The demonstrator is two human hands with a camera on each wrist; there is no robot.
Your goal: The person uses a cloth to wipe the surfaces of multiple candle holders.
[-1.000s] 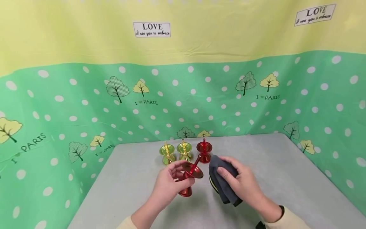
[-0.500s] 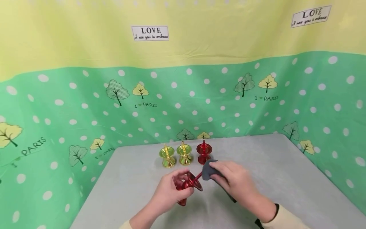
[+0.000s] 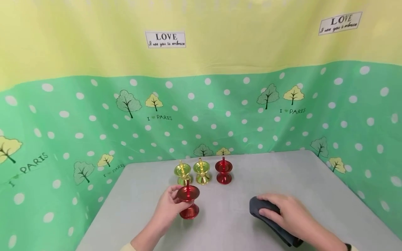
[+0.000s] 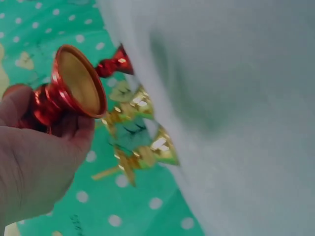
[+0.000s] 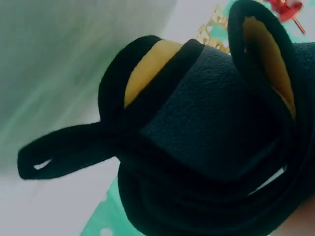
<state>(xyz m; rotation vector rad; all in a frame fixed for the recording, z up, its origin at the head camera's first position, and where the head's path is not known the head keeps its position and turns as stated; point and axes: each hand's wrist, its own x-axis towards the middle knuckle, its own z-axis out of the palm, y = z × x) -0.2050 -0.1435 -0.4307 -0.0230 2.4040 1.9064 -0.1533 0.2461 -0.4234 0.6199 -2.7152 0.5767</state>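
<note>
Away from the cloth and leftward goes one red candle holder, now nearly upright; the one cloth has shifted right. Left hand curls thumb and fingers round the holder's narrow middle, off the table, while the right hand pinches the cloth. Behind stand three more: two gold candle holders and a second red one.
</note>
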